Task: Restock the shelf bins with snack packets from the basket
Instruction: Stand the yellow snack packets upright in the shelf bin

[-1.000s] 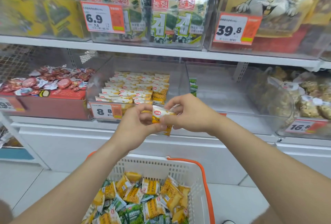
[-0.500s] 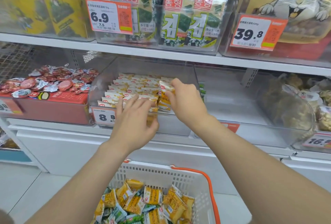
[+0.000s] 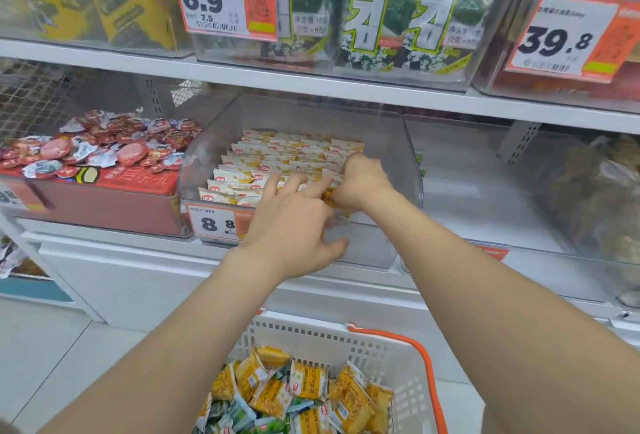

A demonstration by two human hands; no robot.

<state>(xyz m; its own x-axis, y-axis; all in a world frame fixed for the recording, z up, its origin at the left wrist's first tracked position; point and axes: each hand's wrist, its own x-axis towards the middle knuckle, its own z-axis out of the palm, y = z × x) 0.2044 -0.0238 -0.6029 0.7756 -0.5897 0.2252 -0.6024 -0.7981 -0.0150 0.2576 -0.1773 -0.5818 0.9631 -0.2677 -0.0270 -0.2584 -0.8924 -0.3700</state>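
A clear shelf bin [image 3: 411, 170] on the middle shelf holds neat rows of white-and-yellow snack packets [image 3: 277, 153]. My right hand [image 3: 362, 184] is inside the bin at the right end of the front rows, fingers curled round a yellow snack packet [image 3: 329, 198] pressed against the row. My left hand [image 3: 294, 225] reaches over the bin's front edge, fingers spread and touching the front packets. Below, a white basket [image 3: 311, 333] with an orange handle [image 3: 424, 361] holds several loose yellow and green packets [image 3: 304, 388].
A bin of red round candies [image 3: 104, 153] stands to the left, and a nearly bare clear bin [image 3: 485, 198] to the right. Seaweed packs [image 3: 398, 17] fill the shelf above. An 8.8 price tag [image 3: 214, 224] hangs on the bin front.
Both hands rose from in front of the shelf into the bin. The right hand carried the packet to the right end of the rows, and the left hand spread over the front packets.
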